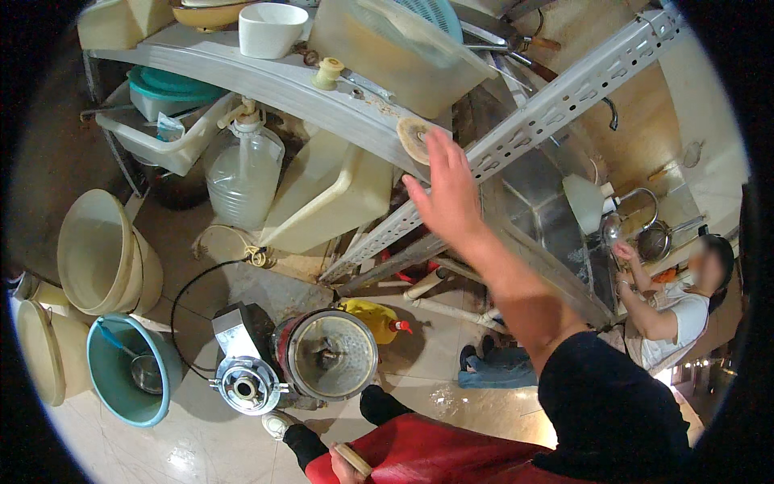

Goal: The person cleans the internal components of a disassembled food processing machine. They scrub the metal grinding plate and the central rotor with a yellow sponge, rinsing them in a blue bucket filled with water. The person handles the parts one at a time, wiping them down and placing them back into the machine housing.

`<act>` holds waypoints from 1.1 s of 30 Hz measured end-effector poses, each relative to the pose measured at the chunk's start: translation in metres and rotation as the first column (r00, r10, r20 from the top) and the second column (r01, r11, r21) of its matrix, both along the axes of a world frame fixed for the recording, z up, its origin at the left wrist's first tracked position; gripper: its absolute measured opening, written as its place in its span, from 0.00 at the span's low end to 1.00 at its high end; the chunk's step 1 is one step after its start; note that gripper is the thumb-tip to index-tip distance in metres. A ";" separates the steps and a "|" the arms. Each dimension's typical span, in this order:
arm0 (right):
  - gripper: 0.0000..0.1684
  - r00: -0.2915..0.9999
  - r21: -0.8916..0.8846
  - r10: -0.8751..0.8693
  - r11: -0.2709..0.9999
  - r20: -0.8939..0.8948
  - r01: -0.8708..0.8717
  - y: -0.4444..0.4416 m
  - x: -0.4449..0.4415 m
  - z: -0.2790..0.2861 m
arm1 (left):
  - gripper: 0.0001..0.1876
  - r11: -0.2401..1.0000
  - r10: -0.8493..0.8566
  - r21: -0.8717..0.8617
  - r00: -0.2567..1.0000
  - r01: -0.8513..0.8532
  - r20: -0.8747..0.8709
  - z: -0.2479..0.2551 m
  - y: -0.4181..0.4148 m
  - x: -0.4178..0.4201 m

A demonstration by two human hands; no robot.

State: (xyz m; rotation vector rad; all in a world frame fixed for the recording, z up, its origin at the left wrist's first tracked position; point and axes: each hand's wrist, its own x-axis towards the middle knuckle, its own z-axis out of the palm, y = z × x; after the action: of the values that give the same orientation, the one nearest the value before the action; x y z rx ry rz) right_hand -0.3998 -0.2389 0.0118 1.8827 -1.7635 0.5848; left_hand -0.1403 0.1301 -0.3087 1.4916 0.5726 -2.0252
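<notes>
My right hand (450, 193) reaches out with its fingers spread, over the edge of the metal shelf (363, 115). Its fingertips partly cover a round, flat, tan disc (413, 139) lying on the shelf; whether they touch it I cannot tell. My left hand (344, 467), low at the bottom edge, holds a small flat block (353, 460), light tan, in front of the red apron (411, 451). On the shelf stand a cream plastic spool-like part (328, 73), a white cup (272, 30) and a large translucent plastic tub (399, 54).
A perforated metal upright (562, 91) slants beside my right arm. On the floor stand a metal machine (245, 384), a round metal drum (331, 357), a yellow jug (369, 320), a blue bucket (130, 369) and cream buckets (97, 254). Another person (659, 320) works at a sink, right.
</notes>
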 end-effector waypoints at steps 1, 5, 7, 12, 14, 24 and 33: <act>0.25 0.995 0.004 -0.081 0.997 -0.054 0.081 -0.006 -0.022 -0.005 | 0.18 1.000 -0.030 -0.005 0.999 0.030 -0.010 -0.001 0.000 -0.002; 0.20 0.997 0.108 -0.018 0.994 -0.076 0.026 -0.005 -0.060 -0.001 | 0.18 0.995 -0.082 -0.058 0.997 0.082 0.002 -0.005 0.006 -0.005; 0.15 0.963 0.104 0.011 0.994 0.268 -0.040 0.008 -0.011 0.007 | 0.18 0.994 -0.036 -0.094 0.991 0.049 0.127 0.052 -0.040 0.000; 0.12 0.055 0.369 -0.397 0.782 0.916 -0.501 0.077 0.045 -0.065 | 0.19 0.934 -0.264 -0.185 0.938 0.307 0.225 0.042 -0.043 0.007; 0.13 0.074 0.492 -0.558 0.651 0.826 -0.578 0.095 0.054 -0.091 | 0.20 0.876 -0.315 -0.335 0.937 0.348 0.149 0.076 -0.072 0.008; 0.12 0.113 0.535 -0.671 0.464 0.733 -0.706 0.129 0.030 -0.193 | 0.23 0.775 -0.330 -0.514 0.929 0.368 0.167 0.085 -0.137 -0.030; 0.12 0.229 0.442 -0.665 0.170 0.711 -0.881 0.121 0.023 -0.236 | 0.22 0.754 -0.449 -0.494 0.889 0.432 0.093 0.077 -0.100 -0.066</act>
State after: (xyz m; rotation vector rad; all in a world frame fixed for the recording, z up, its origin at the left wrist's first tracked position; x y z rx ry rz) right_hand -0.3768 -0.1177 -0.2245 3.0152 -3.6205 0.9998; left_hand -0.2059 0.0303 -0.2321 1.3433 -0.3384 -2.3072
